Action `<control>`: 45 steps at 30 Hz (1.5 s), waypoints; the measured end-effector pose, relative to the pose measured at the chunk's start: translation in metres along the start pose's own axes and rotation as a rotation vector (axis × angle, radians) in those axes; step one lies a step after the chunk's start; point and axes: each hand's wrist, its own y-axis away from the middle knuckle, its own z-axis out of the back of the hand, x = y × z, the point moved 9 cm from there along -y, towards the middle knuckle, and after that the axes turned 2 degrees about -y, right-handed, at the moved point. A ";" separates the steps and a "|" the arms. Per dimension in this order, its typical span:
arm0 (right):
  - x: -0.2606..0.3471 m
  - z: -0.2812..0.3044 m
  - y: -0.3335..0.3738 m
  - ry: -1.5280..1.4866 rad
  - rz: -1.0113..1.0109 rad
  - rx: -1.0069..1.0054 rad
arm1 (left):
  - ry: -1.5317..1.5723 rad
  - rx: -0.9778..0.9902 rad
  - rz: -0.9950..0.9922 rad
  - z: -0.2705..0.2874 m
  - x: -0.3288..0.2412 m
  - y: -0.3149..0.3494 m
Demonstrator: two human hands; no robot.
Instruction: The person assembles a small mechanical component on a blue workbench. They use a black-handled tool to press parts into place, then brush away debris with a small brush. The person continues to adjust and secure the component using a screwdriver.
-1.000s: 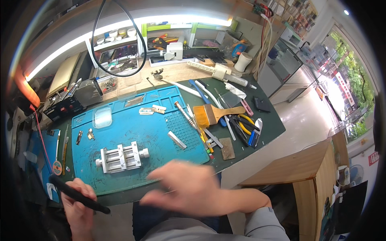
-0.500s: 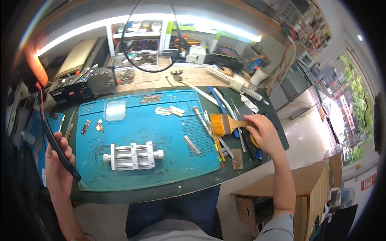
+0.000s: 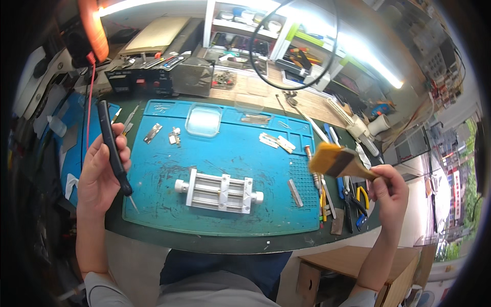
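Note:
My left hand (image 3: 105, 163) is closed around a black pen-shaped tool (image 3: 113, 146) whose thin metal tip points down over the left edge of the blue work mat (image 3: 169, 212). On the right, my right hand (image 3: 389, 190) grips the wooden handle of a flat paintbrush (image 3: 337, 159). Its yellow bristles point left, held above the tools at the mat's right side. Between my hands, a silver clamp fixture (image 3: 221, 191) with rods and end knobs rests on the mat, touched by neither hand.
A clear plastic box (image 3: 203, 121), small metal parts (image 3: 175, 137) and pale strips (image 3: 276, 143) lie on the mat. Pliers (image 3: 353, 203) and other hand tools crowd its right. A black cable loop (image 3: 250, 48) hangs at the back; a red wire (image 3: 91, 110) hangs left.
The view has swung left. My right hand has lifted the paintbrush up from among the tools. My left hand still holds the black tool, now nearer the mat's left edge.

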 end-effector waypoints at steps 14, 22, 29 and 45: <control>0.122 -0.101 -0.045 0.245 0.577 -0.042 | -0.037 0.006 0.044 0.000 0.003 0.005; 0.131 -0.114 -0.029 0.334 0.685 0.038 | -0.055 0.017 0.003 -0.002 -0.002 0.010; 0.132 -0.124 0.003 -0.002 0.621 0.431 | -0.086 0.021 0.039 0.000 0.000 0.011; 0.066 -0.095 0.007 -0.006 0.562 0.184 | -0.095 -0.068 0.063 0.008 0.003 0.009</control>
